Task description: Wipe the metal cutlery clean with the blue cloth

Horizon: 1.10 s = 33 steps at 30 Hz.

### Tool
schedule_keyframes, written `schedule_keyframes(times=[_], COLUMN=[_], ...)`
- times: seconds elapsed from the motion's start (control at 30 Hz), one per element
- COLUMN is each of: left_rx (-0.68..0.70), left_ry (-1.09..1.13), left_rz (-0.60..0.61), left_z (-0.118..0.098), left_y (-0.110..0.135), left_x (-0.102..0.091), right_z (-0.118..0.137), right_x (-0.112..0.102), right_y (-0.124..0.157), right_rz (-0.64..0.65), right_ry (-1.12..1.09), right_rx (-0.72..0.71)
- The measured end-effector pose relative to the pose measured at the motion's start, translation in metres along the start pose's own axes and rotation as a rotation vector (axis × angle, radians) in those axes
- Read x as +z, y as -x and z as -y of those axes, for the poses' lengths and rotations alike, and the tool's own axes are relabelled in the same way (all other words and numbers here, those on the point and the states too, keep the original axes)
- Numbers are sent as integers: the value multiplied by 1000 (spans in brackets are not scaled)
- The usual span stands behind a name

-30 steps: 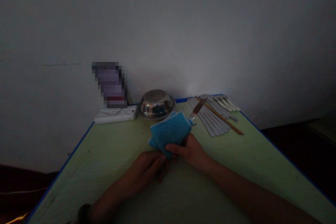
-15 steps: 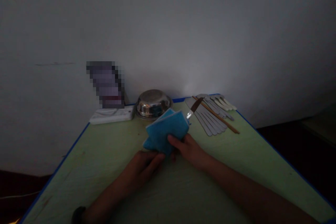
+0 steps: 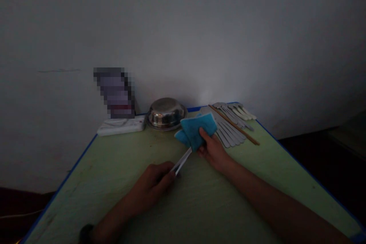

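My left hand is closed around the handle end of a silvery table knife, low over the table. The knife slants up and to the right, its far part hidden inside a folded blue cloth. Wrapped around that far part, the cloth is gripped by my right hand, thumb on top and fingers beneath. Right behind the cloth lies a fanned row of flat metal cutlery, their rounded handle ends toward me.
Wooden chopsticks, metal utensils and white-handled pieces lie at the back right. An upturned steel basin sits by the wall. Left of it are a white box and a blurred-out upright screen. The green table has blue edges.
My right hand and the cloth have slid right and slightly up along the knife. Its handle side now shows between my hands, while the blade tip that stuck out is covered.
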State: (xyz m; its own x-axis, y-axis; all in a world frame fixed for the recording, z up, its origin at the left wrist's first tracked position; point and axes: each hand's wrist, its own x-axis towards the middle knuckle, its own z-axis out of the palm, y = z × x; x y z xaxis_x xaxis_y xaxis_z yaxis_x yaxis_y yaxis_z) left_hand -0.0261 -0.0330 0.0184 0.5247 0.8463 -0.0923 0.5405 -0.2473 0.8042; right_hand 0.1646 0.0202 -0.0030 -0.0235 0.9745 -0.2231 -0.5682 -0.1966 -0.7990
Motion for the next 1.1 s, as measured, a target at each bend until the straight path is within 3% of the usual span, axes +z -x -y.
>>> schedule_keyframes(times=[0.13,0.23,0.4,0.63,0.7,0.9,1.1], left_rx=[-50,-103,-105,-63,-41,-39,-61], left_ry=[8,-3,-281,-391,-400,-418,-406], left_rz=[-34,-39,-86,-18,-21,-29,-37], left_z=[-4,-2,1,-9,-10,-5,-2], left_y=[-2,-5,-5,-1,-1,-2,-2], left_x=[1,8,18,12,12,14,16], right_z=[-11,-16,-10,17,19,9,3], right_x=[2,3,1,-9,-10,-1,8], right_y=[6,9,6,-10,-12,1,11], right_rz=[-12,49,82,-298,-334,-224,-221], right_ry=[123,231,180,7,4,37,69], right_rx=[-31,-59,-23,29,33,78,139])
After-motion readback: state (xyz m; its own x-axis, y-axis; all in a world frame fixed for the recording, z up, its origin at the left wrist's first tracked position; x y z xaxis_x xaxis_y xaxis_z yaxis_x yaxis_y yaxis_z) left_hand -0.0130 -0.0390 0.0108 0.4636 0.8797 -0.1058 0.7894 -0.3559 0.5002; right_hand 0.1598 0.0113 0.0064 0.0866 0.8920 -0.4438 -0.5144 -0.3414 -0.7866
